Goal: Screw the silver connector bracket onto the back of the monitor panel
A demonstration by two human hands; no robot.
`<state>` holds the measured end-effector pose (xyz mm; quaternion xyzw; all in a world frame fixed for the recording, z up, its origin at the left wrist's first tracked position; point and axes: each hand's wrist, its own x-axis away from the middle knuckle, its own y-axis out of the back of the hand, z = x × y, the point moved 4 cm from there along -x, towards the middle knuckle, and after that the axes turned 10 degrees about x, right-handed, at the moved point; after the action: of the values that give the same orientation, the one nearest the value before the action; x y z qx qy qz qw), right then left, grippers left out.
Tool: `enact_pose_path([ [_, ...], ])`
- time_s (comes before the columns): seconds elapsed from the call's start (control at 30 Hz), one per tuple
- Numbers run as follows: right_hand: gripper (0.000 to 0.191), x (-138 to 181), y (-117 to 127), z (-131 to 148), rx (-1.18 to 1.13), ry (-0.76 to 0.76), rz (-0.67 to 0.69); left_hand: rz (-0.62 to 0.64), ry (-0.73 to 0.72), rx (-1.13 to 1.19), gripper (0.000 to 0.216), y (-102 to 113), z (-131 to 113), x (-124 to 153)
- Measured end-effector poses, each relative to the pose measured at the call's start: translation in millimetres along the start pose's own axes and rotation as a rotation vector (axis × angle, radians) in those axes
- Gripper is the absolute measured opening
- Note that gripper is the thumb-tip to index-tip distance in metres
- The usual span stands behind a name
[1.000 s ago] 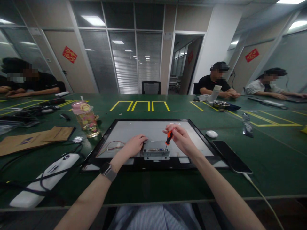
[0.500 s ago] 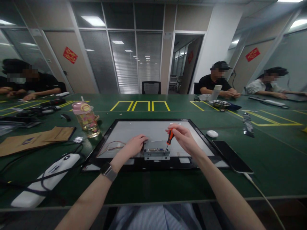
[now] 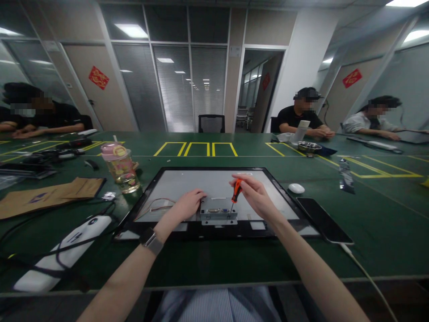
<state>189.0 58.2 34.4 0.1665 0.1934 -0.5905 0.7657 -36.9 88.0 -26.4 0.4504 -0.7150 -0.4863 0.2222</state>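
In front of me lies a flat display panel [image 3: 208, 181] with a black frame, its grey back facing up. A small metal bracket [image 3: 219, 221] with blue-and-silver connectors sits near its front edge. My right hand [image 3: 254, 192] grips an orange-and-black screwdriver [image 3: 236, 191], nearly upright, with its tip down at the right end of the bracket. My left hand [image 3: 190, 203], fingers together, holds the left end of the bracket; its fingertips are partly hidden. Thin wires [image 3: 156, 203] lie on the panel, left of that hand.
Left of the panel stand a pink-lidded bottle [image 3: 120, 167], a brown paper bag [image 3: 50, 194] and a white power strip [image 3: 67, 252] with black cables. On the right are a white mouse [image 3: 296, 188] and a phone [image 3: 323, 219] on a cable. Other people sit across the table.
My right hand has shifted very slightly and its fingers have turned a little around the screwdriver handle. The left hand and the bracket stay in place.
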Motion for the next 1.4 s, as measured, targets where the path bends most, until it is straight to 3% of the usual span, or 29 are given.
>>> enact_pose_path([
  [0.3,0.020,-2,0,4,0.029,0.060,-0.035,0.004,0.003,0.003,0.043,1,-1,0],
  [0.53,0.031,0,-1,1,0.062,0.011,0.008,0.006,0.007,-0.002,0.043,0,0,0],
  [0.8,0.023,-1,0,2,0.056,0.056,-0.005,0.003,-0.005,0.001,0.043,0,0,0],
  [1.0,0.009,1,5,9,0.265,0.174,-0.188,0.004,0.000,-0.004,0.044,0,1,0],
  [1.2,0.030,7,-4,11,0.375,0.220,-0.091,0.002,0.002,-0.005,0.043,1,-1,0],
  [1.4,0.023,9,-2,18,0.651,0.352,-0.232,-0.002,-0.003,-0.004,0.043,-1,1,0],
])
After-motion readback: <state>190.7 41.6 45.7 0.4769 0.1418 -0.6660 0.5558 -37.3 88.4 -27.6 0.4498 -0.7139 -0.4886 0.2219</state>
